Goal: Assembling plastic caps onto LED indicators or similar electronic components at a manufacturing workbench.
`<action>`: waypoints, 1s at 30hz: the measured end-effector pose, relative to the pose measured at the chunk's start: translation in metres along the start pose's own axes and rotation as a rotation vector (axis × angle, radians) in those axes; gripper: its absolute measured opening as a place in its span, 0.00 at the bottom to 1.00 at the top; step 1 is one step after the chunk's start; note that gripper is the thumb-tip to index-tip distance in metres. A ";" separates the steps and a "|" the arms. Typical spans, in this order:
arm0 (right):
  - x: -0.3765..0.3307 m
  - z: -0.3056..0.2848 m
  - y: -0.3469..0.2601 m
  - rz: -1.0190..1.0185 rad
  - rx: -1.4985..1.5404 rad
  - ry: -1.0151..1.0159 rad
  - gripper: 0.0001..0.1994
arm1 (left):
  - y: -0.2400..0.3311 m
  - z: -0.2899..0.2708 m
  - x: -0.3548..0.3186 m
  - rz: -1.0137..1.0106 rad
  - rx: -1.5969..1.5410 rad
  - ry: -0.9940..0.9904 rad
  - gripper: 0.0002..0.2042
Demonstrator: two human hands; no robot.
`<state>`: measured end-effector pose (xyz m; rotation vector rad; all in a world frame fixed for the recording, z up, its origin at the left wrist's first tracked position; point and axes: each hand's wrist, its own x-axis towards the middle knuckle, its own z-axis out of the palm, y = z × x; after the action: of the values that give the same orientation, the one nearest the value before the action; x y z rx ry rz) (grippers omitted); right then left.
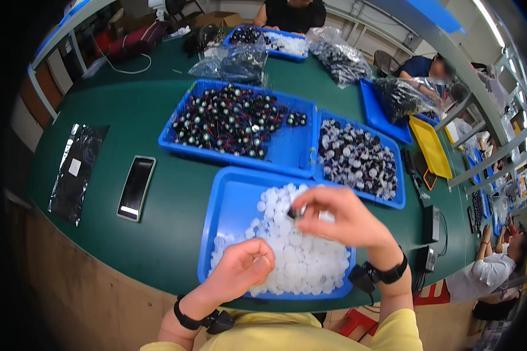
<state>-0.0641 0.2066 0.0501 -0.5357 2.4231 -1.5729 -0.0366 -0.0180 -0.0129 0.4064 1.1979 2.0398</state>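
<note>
Right hand (339, 219) pinches a small dark part (293, 213) over translucent white caps (301, 263); left hand (243, 268) curls closed on the caps below.

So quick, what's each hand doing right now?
Left hand: curled shut over the white caps; whether it holds one cannot be told.
Right hand: fingers pinched on a small dark part.

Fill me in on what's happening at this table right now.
A person stands at a green table over a blue tray heaped with small white translucent caps. The right hand pinches a small dark part above the heap, while the left hand is curled closed and resting on the caps. Behind are a tray of black wired parts and a tray of black-and-white pieces. A dark phone lies to the left. Other people sit around the table's far side.
</note>
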 end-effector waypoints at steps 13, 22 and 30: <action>-0.090 0.057 0.007 -0.119 0.203 -0.144 0.12 | -0.011 0.038 -0.019 -0.187 -0.265 -0.018 0.07; -0.098 0.081 0.010 0.161 0.812 -0.019 0.11 | -0.023 0.045 -0.023 0.121 0.043 0.272 0.05; -0.096 0.087 0.015 0.247 0.877 -0.010 0.12 | -0.028 0.044 -0.026 0.260 0.237 0.274 0.09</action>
<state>0.0521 0.1785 -0.0017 -0.0676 1.4605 -2.2299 0.0192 -0.0010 -0.0119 0.4225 1.6358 2.2344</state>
